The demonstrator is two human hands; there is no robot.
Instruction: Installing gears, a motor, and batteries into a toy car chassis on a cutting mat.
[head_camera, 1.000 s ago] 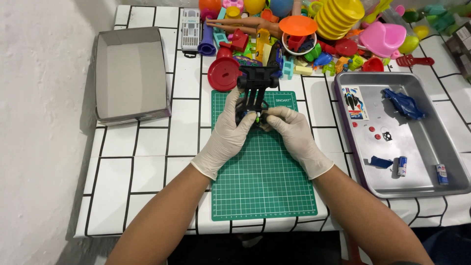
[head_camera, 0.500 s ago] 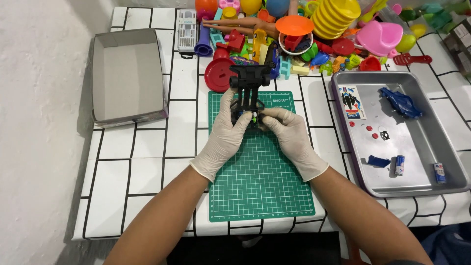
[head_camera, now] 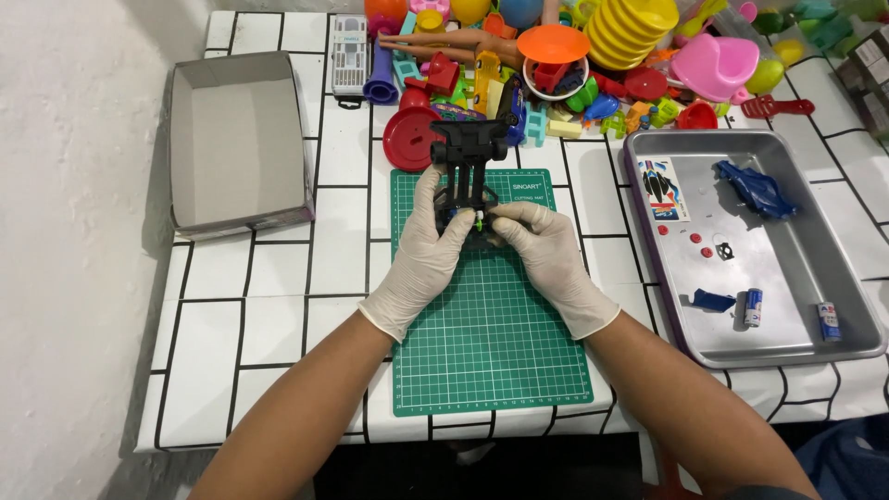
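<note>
Head view: the gloved left hand (head_camera: 424, 248) and gloved right hand (head_camera: 548, 256) are both closing around the near end of a black toy car chassis (head_camera: 468, 176), fingers curled on its sides, thumbs meeting at a small green part. The chassis is lying on the far edge of the green cutting mat (head_camera: 489, 343). A metal tray (head_camera: 838, 264) is sitting to the right, holding a blue car body (head_camera: 752, 189) and two batteries (head_camera: 753, 306). An open grey box (head_camera: 239, 139) is standing at left.
</note>
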